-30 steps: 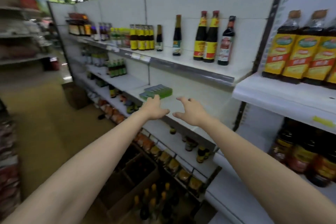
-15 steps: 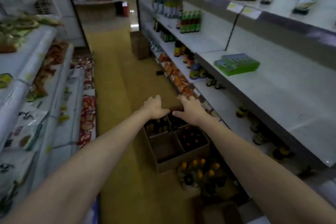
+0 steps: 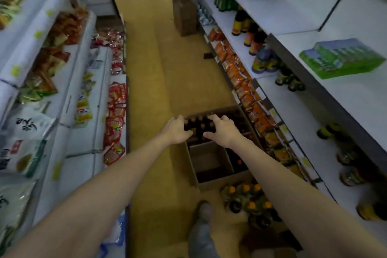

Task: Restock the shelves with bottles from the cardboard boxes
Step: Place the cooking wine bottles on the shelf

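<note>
Dark bottles (image 3: 199, 126) with tan caps are standing packed in the far compartment of a cardboard box (image 3: 211, 161) on the aisle floor. Probably glass: heavy, rigid, breakable, best taken by the neck. The left hand (image 3: 178, 130) and right hand (image 3: 223, 131) are hovering over them, fingers spread, gripping nothing. Shelves (image 3: 293, 19) are lining the right side.

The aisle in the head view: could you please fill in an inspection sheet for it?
Surface: yellowish floor.
Job's things: open cardboard boxes on the floor, dark bottles in the far one; orange-capped bottles beside them.
Clutter: green pack on the right shelf.
Hands: left hand and right hand spread above the bottles, holding nothing.
Cables: nothing seen.
Surroundings: snack packets left; another box farther down.
</note>
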### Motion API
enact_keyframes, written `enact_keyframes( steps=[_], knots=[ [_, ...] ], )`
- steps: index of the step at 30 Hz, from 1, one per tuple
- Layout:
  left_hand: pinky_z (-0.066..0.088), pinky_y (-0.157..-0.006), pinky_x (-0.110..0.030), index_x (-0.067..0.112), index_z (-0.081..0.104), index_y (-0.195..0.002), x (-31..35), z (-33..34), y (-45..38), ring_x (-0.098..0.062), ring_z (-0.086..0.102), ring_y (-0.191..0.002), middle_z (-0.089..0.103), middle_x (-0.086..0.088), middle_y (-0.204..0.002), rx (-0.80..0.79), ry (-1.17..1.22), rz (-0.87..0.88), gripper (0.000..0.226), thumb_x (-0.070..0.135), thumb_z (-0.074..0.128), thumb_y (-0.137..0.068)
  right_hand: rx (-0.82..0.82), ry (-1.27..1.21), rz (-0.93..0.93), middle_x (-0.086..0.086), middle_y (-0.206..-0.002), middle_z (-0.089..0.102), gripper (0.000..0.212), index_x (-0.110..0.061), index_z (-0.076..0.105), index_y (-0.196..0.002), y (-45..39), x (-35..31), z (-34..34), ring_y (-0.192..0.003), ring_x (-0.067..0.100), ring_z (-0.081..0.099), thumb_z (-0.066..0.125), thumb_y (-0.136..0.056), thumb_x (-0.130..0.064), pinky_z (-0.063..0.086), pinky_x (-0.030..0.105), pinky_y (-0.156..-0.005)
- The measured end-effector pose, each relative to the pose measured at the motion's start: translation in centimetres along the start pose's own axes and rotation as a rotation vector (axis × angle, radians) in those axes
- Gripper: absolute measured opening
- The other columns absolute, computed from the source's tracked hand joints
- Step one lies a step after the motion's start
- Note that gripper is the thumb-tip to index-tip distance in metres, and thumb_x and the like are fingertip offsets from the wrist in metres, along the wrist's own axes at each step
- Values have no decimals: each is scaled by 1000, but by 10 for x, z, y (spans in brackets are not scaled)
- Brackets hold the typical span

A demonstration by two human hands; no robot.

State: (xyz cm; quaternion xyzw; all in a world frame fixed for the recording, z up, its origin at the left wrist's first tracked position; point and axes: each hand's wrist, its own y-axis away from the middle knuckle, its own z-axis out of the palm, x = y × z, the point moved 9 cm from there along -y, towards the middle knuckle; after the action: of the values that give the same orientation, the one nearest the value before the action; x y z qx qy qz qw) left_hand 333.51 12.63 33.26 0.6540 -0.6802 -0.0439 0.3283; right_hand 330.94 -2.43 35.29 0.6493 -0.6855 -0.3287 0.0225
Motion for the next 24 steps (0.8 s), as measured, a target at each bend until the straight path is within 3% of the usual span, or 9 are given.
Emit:
enact_keyframes(
  steps=[6, 11, 24],
  knots=[
    [35, -106, -36, 5, 32, -140, 5, -11, -70, -30, 27, -139, 30, -18, -148, -57, -39, -77, 57, 37, 51, -97, -75, -48, 9, 13, -149, 27, 65, -25, 24, -148, -86, 25, -10, -137, 36, 26, 55, -94, -43, 37, 48, -106],
    [40, -100, -35, 6, 26, -144, 26, -8, -121, -30, 35, -133, 28, -17, -148, -73, -35, -104, 60, 36, 49, -98, -120, -89, 34, 12, -147, 28, 62, -25, 27, -147, -141, 56, -18, -134, 35, 30, 55, -95, -40, 38, 44, -102],
    [41, -102, -42, 8, 24, -145, 41, 76, -248, -34, 34, -132, 29, -18, -145, -225, -150, -10, 66, 38, 52, -94, -115, -153, 136, 13, -148, 30, 66, -20, 27, -148, -243, 126, 16, -130, 33, 40, 57, -93, -40, 41, 45, -103]
  ],
)
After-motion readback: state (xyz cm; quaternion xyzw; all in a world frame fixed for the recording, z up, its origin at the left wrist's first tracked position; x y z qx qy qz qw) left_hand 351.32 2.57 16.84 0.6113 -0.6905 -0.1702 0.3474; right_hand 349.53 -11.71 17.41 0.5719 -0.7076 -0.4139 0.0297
